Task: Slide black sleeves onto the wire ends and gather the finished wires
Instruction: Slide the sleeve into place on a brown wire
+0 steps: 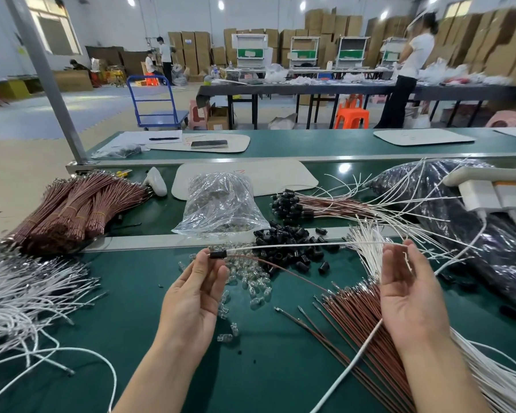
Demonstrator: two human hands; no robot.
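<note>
My left hand [195, 289] pinches a black sleeve [218, 254] between thumb and fingertips. A white wire [295, 246] and a brown wire [283, 268] run out of the sleeve to the right. My right hand [405, 289] holds the far end of the white wire at its fingertips, palm up. Behind the sleeve lies a heap of loose black sleeves [289, 244] on the green table [125, 293]. Finished wires with black sleeves [292, 205] lie gathered farther back. Loose brown wires [355, 317] and white wires [367, 251] lie under my right hand.
Small clear glass bulbs [251, 281] are scattered between my hands. A clear plastic bag [221, 204] stands behind them. Bundled brown wires [78, 204] lie at the left, tangled white wires [27, 290] at the near left, a dark bag [471, 222] and a power strip [495, 189] at the right.
</note>
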